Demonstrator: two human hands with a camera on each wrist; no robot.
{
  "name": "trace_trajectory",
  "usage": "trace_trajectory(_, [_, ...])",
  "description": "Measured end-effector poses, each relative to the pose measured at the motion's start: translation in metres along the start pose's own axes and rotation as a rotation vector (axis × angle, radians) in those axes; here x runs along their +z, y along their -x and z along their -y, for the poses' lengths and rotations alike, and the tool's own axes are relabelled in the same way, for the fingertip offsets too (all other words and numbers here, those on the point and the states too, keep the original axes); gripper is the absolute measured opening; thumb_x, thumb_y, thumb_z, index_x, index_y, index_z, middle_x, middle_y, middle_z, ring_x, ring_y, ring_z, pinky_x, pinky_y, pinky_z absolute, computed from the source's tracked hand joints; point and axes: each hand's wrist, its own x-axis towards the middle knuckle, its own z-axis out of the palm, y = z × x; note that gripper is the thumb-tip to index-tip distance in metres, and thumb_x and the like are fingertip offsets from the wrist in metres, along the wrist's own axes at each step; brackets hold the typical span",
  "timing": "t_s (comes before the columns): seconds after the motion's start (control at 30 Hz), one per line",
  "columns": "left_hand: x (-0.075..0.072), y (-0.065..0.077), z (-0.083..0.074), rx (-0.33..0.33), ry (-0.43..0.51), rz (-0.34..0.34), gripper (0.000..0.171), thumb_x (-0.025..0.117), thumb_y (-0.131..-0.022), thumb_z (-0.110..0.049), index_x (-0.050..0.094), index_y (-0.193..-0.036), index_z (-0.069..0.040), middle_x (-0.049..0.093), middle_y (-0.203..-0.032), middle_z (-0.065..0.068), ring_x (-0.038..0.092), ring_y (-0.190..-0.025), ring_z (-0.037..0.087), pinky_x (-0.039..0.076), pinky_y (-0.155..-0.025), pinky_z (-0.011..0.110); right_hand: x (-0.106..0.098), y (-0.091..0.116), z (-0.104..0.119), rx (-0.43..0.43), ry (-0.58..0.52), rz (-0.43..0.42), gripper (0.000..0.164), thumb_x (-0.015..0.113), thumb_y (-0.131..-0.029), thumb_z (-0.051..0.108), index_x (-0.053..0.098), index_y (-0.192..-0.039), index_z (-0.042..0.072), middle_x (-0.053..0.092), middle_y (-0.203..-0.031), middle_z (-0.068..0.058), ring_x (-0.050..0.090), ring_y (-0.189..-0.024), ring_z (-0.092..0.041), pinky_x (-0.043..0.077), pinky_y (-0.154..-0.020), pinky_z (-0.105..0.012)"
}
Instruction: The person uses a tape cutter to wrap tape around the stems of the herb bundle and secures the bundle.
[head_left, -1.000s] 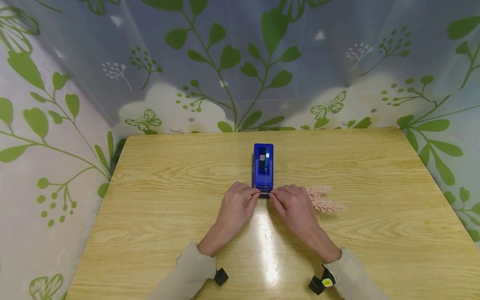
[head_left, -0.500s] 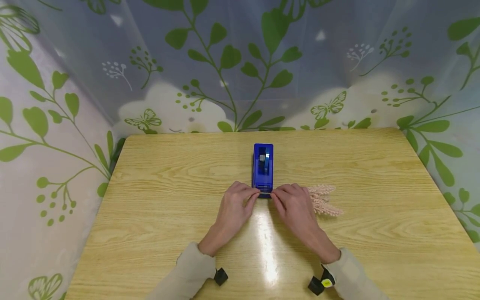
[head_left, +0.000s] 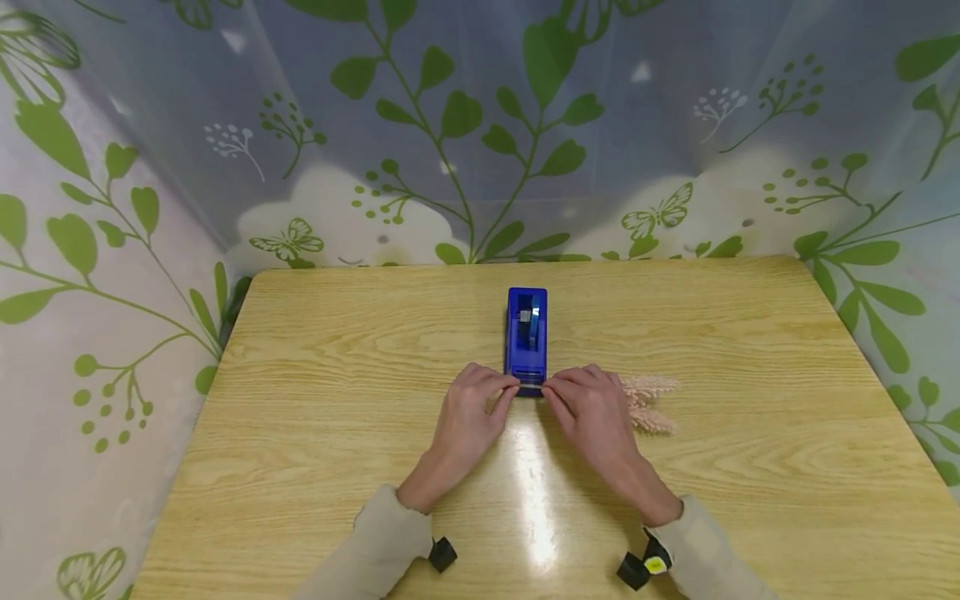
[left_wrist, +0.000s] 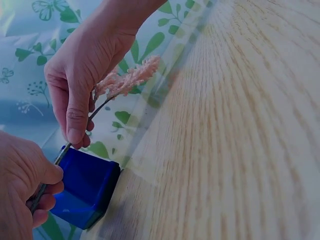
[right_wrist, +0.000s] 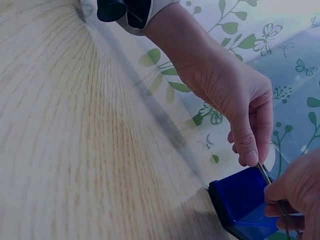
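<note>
A blue tape dispenser (head_left: 527,360) stands on the table, with a roll of tape inside its open top. My left hand (head_left: 467,408) and right hand (head_left: 596,412) meet at its front end, each pinching a thin stem (left_wrist: 62,154) between thumb and fingers. Held level, the stem runs across the dispenser's front end, close over its edge. Pink, feathery artificial flower heads (head_left: 648,400) stick out to the right past my right hand, which hides part of the stem. In the right wrist view the dispenser's blue front (right_wrist: 245,197) lies just below both hands' fingertips.
The wooden table (head_left: 337,350) reaches to a patterned curtain (head_left: 480,167) behind it, with more of this cloth at the left and right. Black wrist cameras (head_left: 442,553) hang below the beige sleeves, near the table surface.
The pink flower heads have turned and drawn slightly toward my right hand, as the stem rolls in the fingers. Both hands and the tape dispenser have stayed almost in place.
</note>
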Motion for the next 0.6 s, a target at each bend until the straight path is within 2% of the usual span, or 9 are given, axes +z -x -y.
trace_trajectory(0.3, [0.0020, 0.0017, 0.0011, 0.019, 0.009, -0.017, 0.010, 0.082, -0.089, -0.003, 0.080, -0.099, -0.004, 0.077, -0.093, 0.006, 0.067, -0.089, 0.019, 0.058, -0.078, 0.028, 0.0031, 0.0008, -0.0014, -0.011, -0.012, -0.026, 0.007, 0.085, -0.086, 0.007, 0.083, -0.092, 0.006, 0.078, -0.092, -0.008, 0.070, -0.084, -0.028, 0.053, -0.076, -0.046])
trace_trajectory(0.53, [0.0030, 0.0005, 0.0007, 0.020, 0.009, 0.022, 0.014, 0.076, -0.096, -0.009, 0.076, -0.110, -0.006, 0.077, -0.103, 0.005, 0.070, -0.093, 0.018, 0.057, -0.088, 0.036, 0.0040, 0.0003, -0.0027, -0.039, -0.020, -0.054, 0.013, 0.088, -0.080, 0.002, 0.082, -0.092, 0.002, 0.078, -0.093, -0.013, 0.074, -0.085, -0.031, 0.057, -0.077, -0.047])
trace_trajectory(0.6, [0.0034, 0.0004, 0.0007, 0.009, 0.012, 0.024, 0.014, 0.075, -0.097, -0.010, 0.074, -0.110, -0.006, 0.077, -0.103, 0.005, 0.070, -0.091, 0.017, 0.056, -0.087, 0.037, 0.0039, 0.0002, -0.0028, -0.041, -0.017, -0.055, 0.014, 0.088, -0.080, 0.002, 0.082, -0.092, 0.002, 0.078, -0.094, -0.013, 0.074, -0.085, -0.031, 0.057, -0.077, -0.046])
